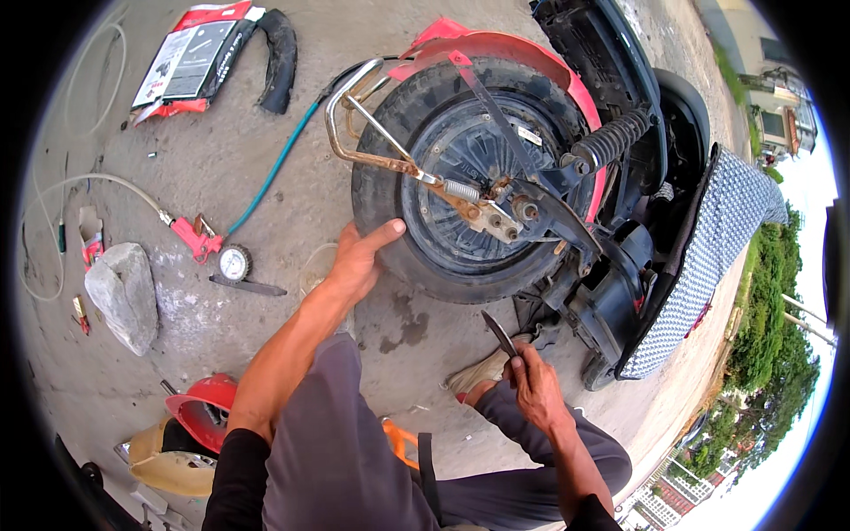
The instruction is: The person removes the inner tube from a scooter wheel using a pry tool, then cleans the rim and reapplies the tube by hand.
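Note:
In front of me is a scooter's rear wheel, its black tire (376,199) around a dark hub (482,146). My left hand (359,261) grips the tire's near left edge, thumb lying on the sidewall; its other fingers are mostly hidden. Lower right, my right hand (536,385) is closed around a dark, flat tire lever (500,334). The lever's tapered end points up toward the wheel, apart from it. A rusty metal stand (381,161) and a spring (460,190) cross the wheel's side. A red mudguard (522,49) curves over its far rim.
Left on the concrete lie a red inflator gun (193,239) with round gauge (235,263), another flat lever (248,285) and a grey stone (124,296). A teal hose (279,168) runs toward the wheel. Beyond are a package (190,57) and black rubber piece (278,62).

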{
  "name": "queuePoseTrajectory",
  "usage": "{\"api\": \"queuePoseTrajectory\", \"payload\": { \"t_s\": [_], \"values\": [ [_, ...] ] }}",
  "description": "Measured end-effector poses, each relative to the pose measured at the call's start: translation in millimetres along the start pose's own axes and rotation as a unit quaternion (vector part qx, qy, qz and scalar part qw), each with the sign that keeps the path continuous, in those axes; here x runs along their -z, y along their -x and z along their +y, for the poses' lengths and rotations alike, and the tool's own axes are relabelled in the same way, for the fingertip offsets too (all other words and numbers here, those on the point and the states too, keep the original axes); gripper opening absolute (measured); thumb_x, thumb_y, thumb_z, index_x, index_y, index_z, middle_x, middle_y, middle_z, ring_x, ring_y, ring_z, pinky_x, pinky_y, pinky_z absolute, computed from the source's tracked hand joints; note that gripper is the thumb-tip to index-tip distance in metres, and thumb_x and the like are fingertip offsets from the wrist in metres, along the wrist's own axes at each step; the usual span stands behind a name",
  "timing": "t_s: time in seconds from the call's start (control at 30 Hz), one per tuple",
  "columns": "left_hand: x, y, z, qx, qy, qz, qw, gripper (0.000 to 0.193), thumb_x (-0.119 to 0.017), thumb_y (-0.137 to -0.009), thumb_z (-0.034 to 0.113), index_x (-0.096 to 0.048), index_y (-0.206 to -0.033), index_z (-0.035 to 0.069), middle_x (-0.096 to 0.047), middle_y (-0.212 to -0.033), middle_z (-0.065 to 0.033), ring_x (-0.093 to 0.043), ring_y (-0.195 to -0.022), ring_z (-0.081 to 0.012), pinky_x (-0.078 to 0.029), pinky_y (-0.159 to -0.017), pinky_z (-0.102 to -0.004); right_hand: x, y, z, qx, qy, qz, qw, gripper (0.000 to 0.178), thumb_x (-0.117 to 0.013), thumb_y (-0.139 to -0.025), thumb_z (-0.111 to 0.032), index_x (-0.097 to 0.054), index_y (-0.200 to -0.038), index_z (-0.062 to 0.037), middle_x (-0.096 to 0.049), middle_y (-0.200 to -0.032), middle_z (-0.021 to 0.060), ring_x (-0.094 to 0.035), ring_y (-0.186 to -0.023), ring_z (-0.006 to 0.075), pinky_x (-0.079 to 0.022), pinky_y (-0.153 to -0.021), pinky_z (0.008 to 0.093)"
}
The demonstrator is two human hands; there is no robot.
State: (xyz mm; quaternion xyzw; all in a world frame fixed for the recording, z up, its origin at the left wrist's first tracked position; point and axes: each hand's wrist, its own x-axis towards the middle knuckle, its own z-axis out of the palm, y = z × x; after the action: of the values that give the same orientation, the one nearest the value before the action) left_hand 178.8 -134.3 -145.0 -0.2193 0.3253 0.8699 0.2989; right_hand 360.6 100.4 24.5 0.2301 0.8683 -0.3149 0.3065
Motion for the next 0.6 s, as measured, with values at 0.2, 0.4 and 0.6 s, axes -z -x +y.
{"api": "queuePoseTrajectory", "payload": {
  "t_s": [0.2, 0.4, 0.6],
  "values": [
    [8, -13, 4, 0.022, -0.023, 0.003, 0.999, 0.052, -0.078, -0.084, 0.009, -0.055, -0.127, -0.009, -0.066, -0.119, -0.02, -0.067, -0.106, -0.0304, -0.054, -0.093, -0.047, -18, -5, -4, 0.003, -0.14, 0.04, 0.989, 0.026, -0.044, -0.108, -0.02, -0.058, -0.114, 0.0011, -0.065, -0.084, 0.0071, -0.064, -0.077, 0.0161, -0.054, -0.074, 0.0316],
    [5, -10, 37, 0.009, -0.091, 0.013, 0.996, 0.047, -0.078, -0.082, 0.008, -0.059, -0.122, -0.01, -0.068, -0.113, -0.0185, -0.07, -0.096, -0.0279, -0.057, -0.087, -0.0424, -32, -4, -34, -0.047, -0.238, -0.008, 0.97, 0.024, -0.049, -0.107, -0.021, -0.062, -0.113, -0.0009, -0.069, -0.091, 0.0066, -0.064, -0.088, 0.0148, -0.05, -0.084, 0.0317],
    [0, -16, 30, 0.018, -0.111, 0.004, 0.994, 0.05, -0.078, -0.083, 0.012, -0.058, -0.124, -0.009, -0.068, -0.114, -0.0183, -0.068, -0.101, -0.0262, -0.054, -0.091, -0.0391, -113, -40, 33, -0.099, -0.197, -0.052, 0.974, 0.026, -0.049, -0.104, -0.02, -0.062, -0.114, 0.0004, -0.072, -0.096, 0.0107, -0.069, -0.094, 0.0203, -0.051, -0.088, 0.0342]
  ]
}}
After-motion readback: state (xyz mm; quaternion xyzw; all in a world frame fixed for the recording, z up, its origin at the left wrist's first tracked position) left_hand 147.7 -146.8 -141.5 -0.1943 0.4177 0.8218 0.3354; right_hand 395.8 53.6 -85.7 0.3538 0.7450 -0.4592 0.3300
